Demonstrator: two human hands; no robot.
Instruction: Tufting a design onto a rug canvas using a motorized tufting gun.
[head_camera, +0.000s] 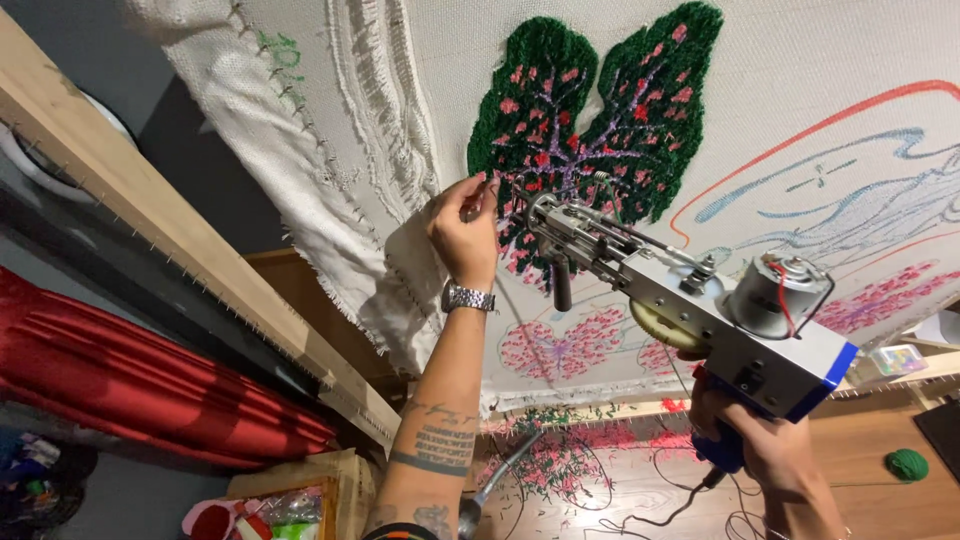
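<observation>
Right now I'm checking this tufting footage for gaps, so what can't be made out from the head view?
- Left hand: its fingertips pinch something at the cloth; too small to tell whether it is yarn.
- Tufting gun: its needle tip is lost against the green tufted leaf.
- Right hand: partly hidden behind the gun's body and blue grip, wrist cut off by the bottom edge.
- Wooden frame: runs out past the left edge.

- Right of the tufting gun: backing cloth cut off by the picture's edge, drawn lines with it.
- Below the tufting gun: right hand partly covered by the blue grip, wrist cut at the bottom edge.
- Left of the tufting gun: fingertips of left hand pinched on something too small to tell.
- Far lower left of the tufting gun: box contents blurred, cut off.
</observation>
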